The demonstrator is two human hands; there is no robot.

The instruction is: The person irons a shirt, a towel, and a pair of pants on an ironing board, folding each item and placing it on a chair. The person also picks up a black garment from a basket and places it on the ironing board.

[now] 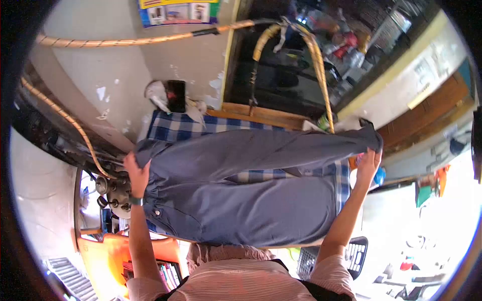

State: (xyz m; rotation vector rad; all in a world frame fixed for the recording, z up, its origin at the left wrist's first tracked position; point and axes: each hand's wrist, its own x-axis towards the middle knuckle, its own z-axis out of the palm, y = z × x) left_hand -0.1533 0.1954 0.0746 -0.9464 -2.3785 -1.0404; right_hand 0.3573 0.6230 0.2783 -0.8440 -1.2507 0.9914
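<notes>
A pair of dark grey trousers [261, 210] lies stretched sideways over a blue-and-white checked cloth [183, 123]. The elastic-looking waist is at the left, and both legs run to the right. My left hand [137, 173] is closed on the upper corner of the waistband; its fingertips are partly hidden by the fabric. At the far right, my right hand [369, 161] pinches the hem of the upper leg, which sits a little higher than the lower leg. Checked cloth shows in the gap between the legs.
Rope-wrapped hoses [145, 39] hang across the back and left side. A metal fitting with knobs [118, 196] stands left of the cloth. A dark phone-like object [176, 95] leans at the wall. An orange chair [108, 256] and a dark basket [356, 256] are below.
</notes>
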